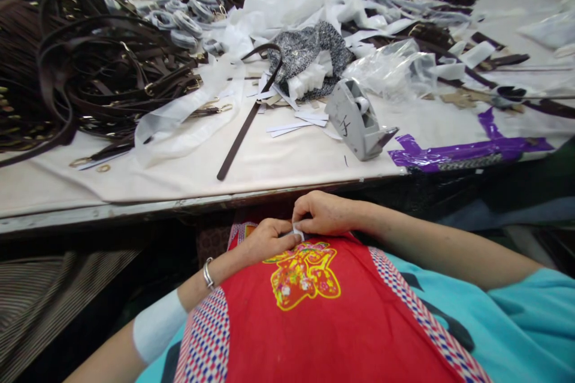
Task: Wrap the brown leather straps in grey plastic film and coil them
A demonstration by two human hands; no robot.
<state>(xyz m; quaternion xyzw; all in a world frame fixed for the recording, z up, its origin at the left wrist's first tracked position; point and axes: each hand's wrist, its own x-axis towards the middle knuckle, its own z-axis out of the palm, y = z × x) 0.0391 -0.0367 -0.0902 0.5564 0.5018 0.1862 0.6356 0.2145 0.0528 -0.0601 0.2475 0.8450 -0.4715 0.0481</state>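
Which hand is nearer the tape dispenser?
Right. The right hand is below the tape dispenser in view and slightly left, in front of the table; the left hand is farther left and a bit lower.

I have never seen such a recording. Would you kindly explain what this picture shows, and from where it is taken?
There is no machine here: a camera worn on the person's head looks forward and down. The bare left hand and right hand pinch a small white piece between them, over a red printed apron. Beyond them is a pale cloth-covered table. On it lie a large heap of dark brown straps with gold-coloured metal fittings, one separate flat brown strap, a grey tape dispenser and crumpled translucent wrapping.
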